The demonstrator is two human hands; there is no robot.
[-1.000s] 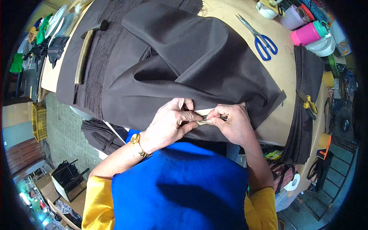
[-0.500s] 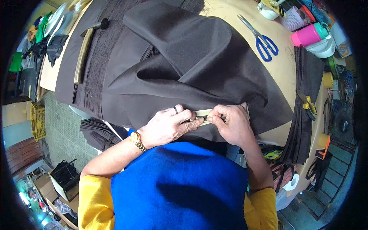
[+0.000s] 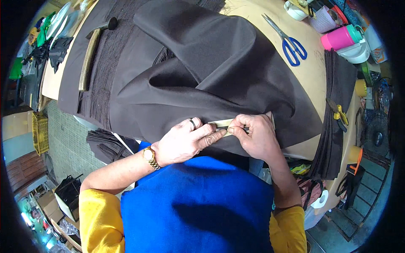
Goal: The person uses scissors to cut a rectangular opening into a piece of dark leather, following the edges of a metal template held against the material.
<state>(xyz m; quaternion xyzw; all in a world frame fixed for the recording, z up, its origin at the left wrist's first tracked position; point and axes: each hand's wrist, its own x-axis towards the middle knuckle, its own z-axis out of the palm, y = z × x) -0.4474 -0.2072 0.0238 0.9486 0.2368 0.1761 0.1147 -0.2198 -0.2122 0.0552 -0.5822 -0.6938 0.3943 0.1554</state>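
Observation:
A large dark brown fabric [image 3: 202,50] lies in loose folds over the table, its near edge in front of me. Against that edge is a narrow cream strip [image 3: 221,123], partly covered by my fingers. My left hand [image 3: 184,139], with a ring and a gold watch, is closed on the fabric edge, thumb and fingers pressed together at the strip. Close beside it, my right hand [image 3: 255,135] pinches the strip and fabric between thumb and forefinger. Whether a smaller item sits between the fingertips I cannot make out.
Blue-handled scissors [image 3: 292,46] lie at the far right, and a wooden-handled hammer [image 3: 90,59] rests at the left on dark fabric. Yellow-handled snips [image 3: 338,116] sit on a pleated dark stack [image 3: 331,143]. Farther back stands a pink tumbler [image 3: 337,39].
My left forearm and elbow have shifted slightly outward to the left. Both hands keep their hold at the strip, the left fingertips moving only slightly.

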